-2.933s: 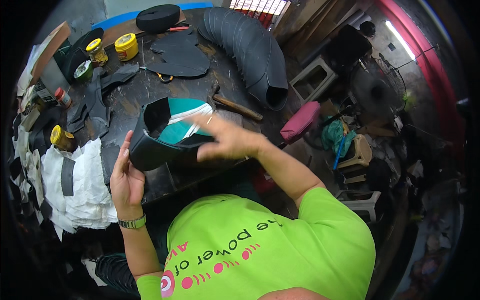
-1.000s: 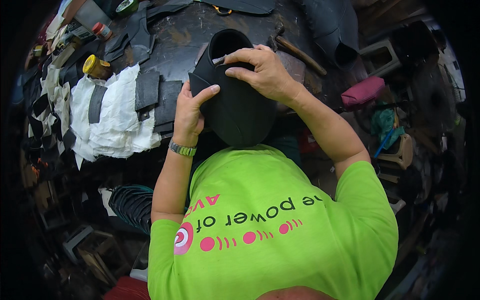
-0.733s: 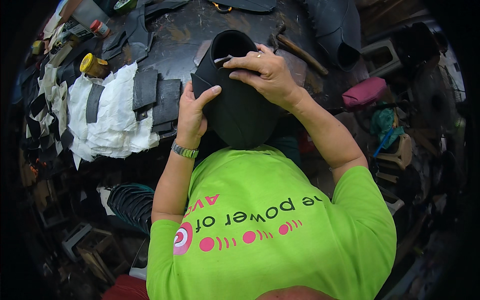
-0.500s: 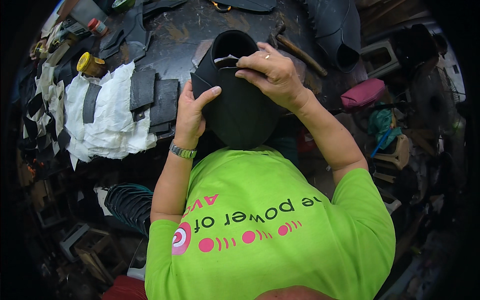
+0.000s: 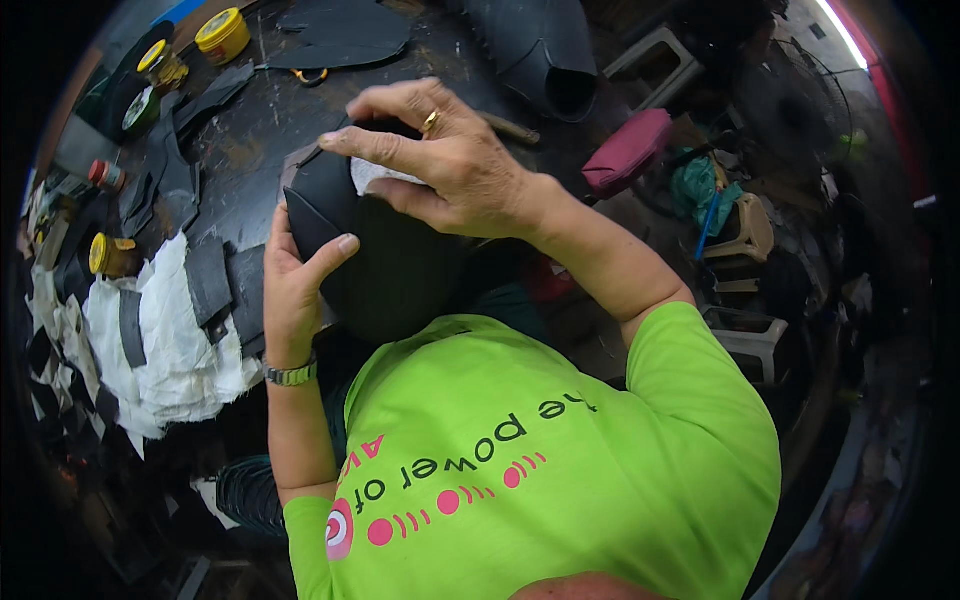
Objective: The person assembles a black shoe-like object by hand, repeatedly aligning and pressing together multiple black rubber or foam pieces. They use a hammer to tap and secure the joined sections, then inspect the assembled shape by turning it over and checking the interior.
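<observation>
A black boot upper, tube-shaped with a rounded lower end, stands between my hands close to my chest. My left hand grips its left side, with the thumb across the front and the fingers behind. Over the top opening is my right hand, a ring on one finger, its thumb and forefinger spread apart. Between them a whitish piece shows at the rim, and the thumb lies against its lower edge. Much of the opening is hidden behind the right hand.
White cloth pieces with black strips on top lie at the left of the dark table. Yellow-lidded jars and orange-handled scissors sit farther back. Another black boot and a maroon pouch are to the right.
My view has swung, so the scene sits farther left. My right thumb and forefinger have gone from pinching the upper's rim to spread apart. More of the whitish piece shows.
</observation>
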`<act>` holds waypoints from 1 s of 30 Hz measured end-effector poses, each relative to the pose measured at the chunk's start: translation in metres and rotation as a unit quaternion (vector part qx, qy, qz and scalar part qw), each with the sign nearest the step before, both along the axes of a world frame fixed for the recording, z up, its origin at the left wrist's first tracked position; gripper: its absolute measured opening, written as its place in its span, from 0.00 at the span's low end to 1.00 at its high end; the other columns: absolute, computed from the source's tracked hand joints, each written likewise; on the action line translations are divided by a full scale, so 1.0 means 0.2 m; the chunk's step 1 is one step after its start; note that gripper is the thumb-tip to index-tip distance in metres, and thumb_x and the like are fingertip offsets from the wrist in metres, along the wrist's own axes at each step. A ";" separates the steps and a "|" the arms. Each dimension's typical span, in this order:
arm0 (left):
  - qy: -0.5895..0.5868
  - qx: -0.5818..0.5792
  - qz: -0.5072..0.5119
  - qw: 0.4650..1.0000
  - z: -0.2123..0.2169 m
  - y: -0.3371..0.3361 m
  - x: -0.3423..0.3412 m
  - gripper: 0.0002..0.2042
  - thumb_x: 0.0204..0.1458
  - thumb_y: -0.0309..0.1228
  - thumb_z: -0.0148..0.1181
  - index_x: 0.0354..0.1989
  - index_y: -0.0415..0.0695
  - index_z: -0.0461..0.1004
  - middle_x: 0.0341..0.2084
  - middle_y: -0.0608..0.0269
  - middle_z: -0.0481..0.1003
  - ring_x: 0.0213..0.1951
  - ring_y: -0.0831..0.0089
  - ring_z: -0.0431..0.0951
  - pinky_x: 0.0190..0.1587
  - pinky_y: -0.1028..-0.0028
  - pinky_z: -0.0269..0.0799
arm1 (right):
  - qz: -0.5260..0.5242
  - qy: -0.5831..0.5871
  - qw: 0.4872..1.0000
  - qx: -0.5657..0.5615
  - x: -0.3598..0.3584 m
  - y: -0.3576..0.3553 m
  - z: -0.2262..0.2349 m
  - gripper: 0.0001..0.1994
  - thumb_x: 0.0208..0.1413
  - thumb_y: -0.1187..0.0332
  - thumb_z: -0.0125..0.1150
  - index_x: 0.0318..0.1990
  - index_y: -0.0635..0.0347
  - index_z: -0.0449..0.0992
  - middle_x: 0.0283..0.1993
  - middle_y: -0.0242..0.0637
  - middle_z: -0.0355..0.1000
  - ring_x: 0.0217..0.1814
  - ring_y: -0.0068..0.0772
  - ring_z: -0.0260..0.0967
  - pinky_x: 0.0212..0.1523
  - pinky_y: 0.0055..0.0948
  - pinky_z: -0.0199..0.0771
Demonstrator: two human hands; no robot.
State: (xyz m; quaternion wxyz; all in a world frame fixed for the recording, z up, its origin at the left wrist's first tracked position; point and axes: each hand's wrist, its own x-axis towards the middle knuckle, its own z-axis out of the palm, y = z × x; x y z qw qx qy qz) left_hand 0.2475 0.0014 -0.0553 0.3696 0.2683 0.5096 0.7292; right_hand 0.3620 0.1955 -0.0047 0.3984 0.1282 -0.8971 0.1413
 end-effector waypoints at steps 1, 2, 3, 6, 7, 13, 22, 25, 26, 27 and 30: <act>0.028 -0.023 -0.013 0.999 0.05 0.01 -0.01 0.33 0.48 0.20 0.71 0.64 0.37 0.63 0.53 0.57 0.75 0.53 0.71 0.77 0.59 0.70 0.72 | -0.027 0.032 0.997 0.065 0.02 0.03 0.05 0.29 0.43 0.71 0.73 0.58 0.49 0.78 0.52 0.32 0.73 0.56 0.36 0.69 0.53 0.32 0.74; 0.084 -0.021 -0.046 0.995 0.09 0.02 -0.01 0.33 0.47 0.21 0.72 0.63 0.36 0.64 0.52 0.58 0.75 0.52 0.71 0.77 0.59 0.71 0.72 | -0.030 0.027 0.994 0.102 0.05 0.04 0.09 0.29 0.42 0.71 0.72 0.57 0.48 0.79 0.51 0.31 0.74 0.55 0.35 0.70 0.52 0.32 0.74; 0.138 -0.030 -0.074 0.987 0.14 0.03 -0.02 0.32 0.46 0.23 0.73 0.62 0.36 0.66 0.51 0.58 0.75 0.52 0.72 0.77 0.58 0.71 0.72 | -0.039 0.014 0.989 0.139 0.08 0.05 0.12 0.28 0.41 0.72 0.71 0.56 0.47 0.79 0.50 0.30 0.74 0.54 0.34 0.71 0.51 0.31 0.74; 0.274 -0.067 -0.127 0.951 0.25 0.09 -0.02 0.30 0.43 0.26 0.77 0.57 0.37 0.71 0.49 0.60 0.76 0.50 0.71 0.76 0.58 0.71 0.71 | -0.062 -0.097 0.974 0.193 0.18 0.09 0.18 0.25 0.41 0.73 0.68 0.53 0.47 0.80 0.45 0.29 0.76 0.48 0.32 0.73 0.46 0.30 0.76; 0.314 -0.080 -0.138 0.936 0.27 0.11 -0.02 0.29 0.42 0.28 0.78 0.55 0.37 0.73 0.48 0.60 0.76 0.50 0.71 0.76 0.58 0.71 0.70 | -0.059 -0.130 0.969 0.202 0.23 0.11 0.19 0.24 0.42 0.73 0.67 0.52 0.47 0.80 0.44 0.28 0.76 0.46 0.32 0.74 0.44 0.29 0.77; 0.513 0.011 0.181 0.839 0.27 0.03 -0.03 0.23 0.46 0.28 0.74 0.53 0.43 0.77 0.53 0.57 0.73 0.57 0.63 0.73 0.62 0.66 0.67 | -0.304 -0.149 0.926 -0.167 0.57 0.45 0.06 0.24 0.54 0.80 0.47 0.61 0.67 0.68 0.62 0.57 0.67 0.67 0.58 0.64 0.68 0.42 0.64; 0.350 -0.067 -0.033 0.934 -0.08 0.00 0.04 0.13 0.51 0.24 0.69 0.46 0.39 0.79 0.41 0.61 0.78 0.45 0.71 0.79 0.50 0.74 0.73 | -0.386 -0.107 0.672 -0.622 0.58 0.73 -0.30 0.37 0.63 0.72 0.52 0.75 0.51 0.39 0.69 0.54 0.55 0.62 0.56 0.67 0.36 0.48 0.86; 0.315 -0.088 -0.027 0.944 -0.13 -0.05 0.05 0.13 0.51 0.23 0.68 0.46 0.38 0.79 0.40 0.61 0.79 0.43 0.72 0.80 0.49 0.74 0.73 | -0.330 -0.074 0.668 -0.663 0.53 0.77 -0.35 0.40 0.66 0.63 0.55 0.75 0.50 0.33 0.73 0.54 0.48 0.66 0.56 0.63 0.39 0.55 0.84; 0.312 -0.092 -0.019 0.945 -0.14 -0.08 0.05 0.13 0.51 0.23 0.68 0.46 0.38 0.79 0.39 0.61 0.79 0.42 0.72 0.80 0.49 0.75 0.74 | -0.320 -0.054 0.667 -0.670 0.51 0.78 -0.37 0.41 0.66 0.60 0.56 0.76 0.50 0.33 0.74 0.54 0.47 0.67 0.57 0.61 0.44 0.57 0.82; 0.310 -0.097 -0.009 0.946 -0.14 -0.10 0.05 0.13 0.51 0.22 0.68 0.46 0.38 0.79 0.39 0.61 0.79 0.42 0.72 0.80 0.48 0.75 0.74 | -0.306 -0.027 0.673 -0.673 0.50 0.79 -0.40 0.42 0.66 0.57 0.58 0.76 0.50 0.33 0.74 0.54 0.47 0.69 0.57 0.59 0.48 0.60 0.80; 0.293 -0.113 0.001 0.949 -0.17 -0.14 0.05 0.13 0.51 0.22 0.68 0.45 0.37 0.79 0.39 0.60 0.79 0.42 0.71 0.80 0.48 0.74 0.74 | -0.374 -0.080 0.801 -0.461 0.46 0.79 -0.47 0.58 0.52 0.43 0.71 0.77 0.59 0.35 0.78 0.59 0.40 0.81 0.57 0.38 0.75 0.48 0.47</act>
